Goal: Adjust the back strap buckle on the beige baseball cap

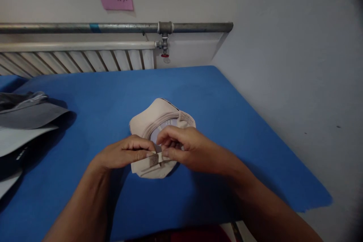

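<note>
A beige baseball cap (pixel 151 117) lies upside down on the blue table, its brim pointing away from me and its inside showing. Across its near side runs the back strap with a small buckle (pixel 153 160). My left hand (pixel 126 152) pinches the strap just left of the buckle, thumb on top. On the other side my right hand (pixel 185 145) grips the strap's beige end between thumb and fingers, with its other fingers curled. Both hands partly cover the cap's opening.
Several caps, a grey one (pixel 34 115) uppermost, lie overlapping at the left of the blue table (pixel 227 121). A radiator (pixel 85 60), pipe (pixel 121 27) and red-handled valve (pixel 165 55) stand behind it. A wall (pixel 297 64) borders the right side.
</note>
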Action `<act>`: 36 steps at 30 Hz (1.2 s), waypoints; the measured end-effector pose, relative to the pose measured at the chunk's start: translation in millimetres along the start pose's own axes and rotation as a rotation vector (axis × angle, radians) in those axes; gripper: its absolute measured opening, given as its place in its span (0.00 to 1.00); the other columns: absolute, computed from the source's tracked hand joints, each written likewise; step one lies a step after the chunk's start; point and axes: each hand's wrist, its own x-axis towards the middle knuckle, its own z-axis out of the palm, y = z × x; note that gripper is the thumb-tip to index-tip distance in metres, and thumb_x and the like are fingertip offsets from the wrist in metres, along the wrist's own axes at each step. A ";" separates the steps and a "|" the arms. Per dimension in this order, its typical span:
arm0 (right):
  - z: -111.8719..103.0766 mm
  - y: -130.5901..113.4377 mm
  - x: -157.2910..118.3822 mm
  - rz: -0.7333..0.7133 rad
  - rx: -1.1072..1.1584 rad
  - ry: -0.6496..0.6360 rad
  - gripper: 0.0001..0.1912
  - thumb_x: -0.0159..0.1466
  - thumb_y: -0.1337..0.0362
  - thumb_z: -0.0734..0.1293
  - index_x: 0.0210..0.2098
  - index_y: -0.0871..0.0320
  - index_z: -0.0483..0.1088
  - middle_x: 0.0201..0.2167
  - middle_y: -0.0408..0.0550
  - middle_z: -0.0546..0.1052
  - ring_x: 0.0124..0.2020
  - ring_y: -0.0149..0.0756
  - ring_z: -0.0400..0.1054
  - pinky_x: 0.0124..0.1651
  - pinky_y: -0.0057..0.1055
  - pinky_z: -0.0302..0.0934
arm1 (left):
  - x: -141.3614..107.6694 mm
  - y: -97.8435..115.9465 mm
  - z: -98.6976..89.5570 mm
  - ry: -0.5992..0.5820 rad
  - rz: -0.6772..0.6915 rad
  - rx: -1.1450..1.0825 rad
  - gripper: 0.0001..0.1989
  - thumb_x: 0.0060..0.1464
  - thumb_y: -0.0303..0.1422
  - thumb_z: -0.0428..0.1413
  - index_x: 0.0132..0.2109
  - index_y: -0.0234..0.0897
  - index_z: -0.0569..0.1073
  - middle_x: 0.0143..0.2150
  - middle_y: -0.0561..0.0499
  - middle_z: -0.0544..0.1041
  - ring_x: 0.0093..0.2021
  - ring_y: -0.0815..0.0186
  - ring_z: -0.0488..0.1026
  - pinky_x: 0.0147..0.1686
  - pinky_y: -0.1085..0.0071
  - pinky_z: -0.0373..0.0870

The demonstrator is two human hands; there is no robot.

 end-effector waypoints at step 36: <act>-16.4 2.8 -8.7 -0.188 -0.175 0.167 0.08 0.58 0.72 0.67 0.37 0.57 0.71 0.34 0.42 0.76 0.36 0.31 0.68 0.42 0.29 0.61 | -2.3 9.5 1.3 0.097 0.036 -0.015 0.12 0.60 0.37 0.53 0.34 0.32 0.74 0.27 0.53 0.69 0.26 0.72 0.61 0.24 0.79 0.59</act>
